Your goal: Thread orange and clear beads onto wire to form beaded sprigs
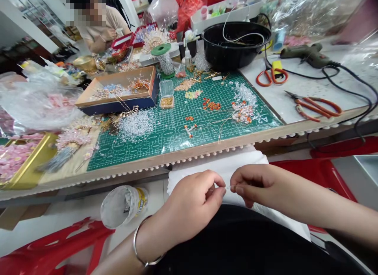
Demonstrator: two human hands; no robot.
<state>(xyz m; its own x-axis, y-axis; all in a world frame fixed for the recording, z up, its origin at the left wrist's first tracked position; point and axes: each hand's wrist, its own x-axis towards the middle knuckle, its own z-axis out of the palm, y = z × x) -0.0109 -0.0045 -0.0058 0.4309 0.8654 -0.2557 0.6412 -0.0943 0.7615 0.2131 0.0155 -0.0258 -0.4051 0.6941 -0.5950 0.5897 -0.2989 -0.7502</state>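
My left hand (196,202) and my right hand (256,184) meet over my lap, just in front of the table edge. Thumb and fingers are pinched on both, with a tiny clear bead (227,187) showing between the fingertips; any wire it sits on is too fine to make out. On the green cutting mat (177,135) lie orange beads (211,104), a small beaded sprig (190,130), a heap of clear beads (137,124) and a bundle of wired bead sprigs (243,111).
Pliers (317,105), scissors (271,76) and a glue gun (310,54) lie at the right. Behind the mat stand a black basin (233,50), a wire spool (165,62) and an open box (147,90). A white bucket (115,208) is below. Another person (100,26) sits across.
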